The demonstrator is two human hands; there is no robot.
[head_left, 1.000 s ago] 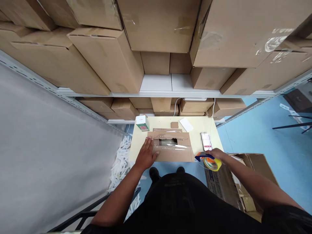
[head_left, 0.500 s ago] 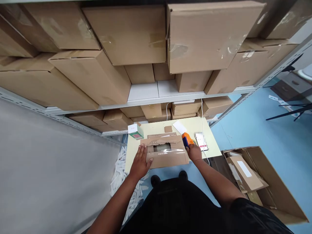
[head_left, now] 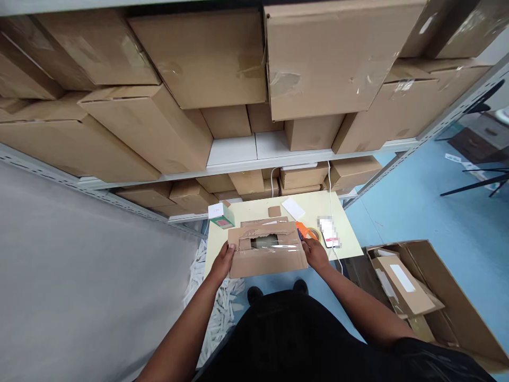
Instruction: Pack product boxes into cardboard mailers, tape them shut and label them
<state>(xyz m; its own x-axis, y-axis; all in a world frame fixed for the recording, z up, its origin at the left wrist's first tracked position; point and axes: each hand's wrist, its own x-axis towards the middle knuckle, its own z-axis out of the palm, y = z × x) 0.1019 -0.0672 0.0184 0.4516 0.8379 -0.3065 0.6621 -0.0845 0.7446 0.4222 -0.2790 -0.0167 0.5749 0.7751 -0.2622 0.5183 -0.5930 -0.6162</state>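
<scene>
A cardboard box (head_left: 270, 261) with a ragged torn opening and shiny clear tape lies at the front of the small table. Through the opening shows something greyish-green that I cannot make out. My left hand (head_left: 222, 261) grips the box's left end, with the thumb on top. At the right end my right hand (head_left: 316, 254) is closed on the box's edge, its fingers partly hidden. Just beyond that hand rests an orange tape dispenser (head_left: 304, 229) with a blue part and a tape roll (head_left: 315, 234).
The pale table (head_left: 350, 239) also bears a white-and-green small box (head_left: 221, 215), a white card (head_left: 293, 208) and a phone (head_left: 329, 232). Shelves of cartons (head_left: 207, 58) rise in front. Right stands a large open carton (head_left: 465, 302); paper shreds (head_left: 217, 318) lie at left.
My right hand has let go of the tape dispenser, which now lies turned on the table, and has taken the box's right end. My left hand has moved from the top to the left edge.
</scene>
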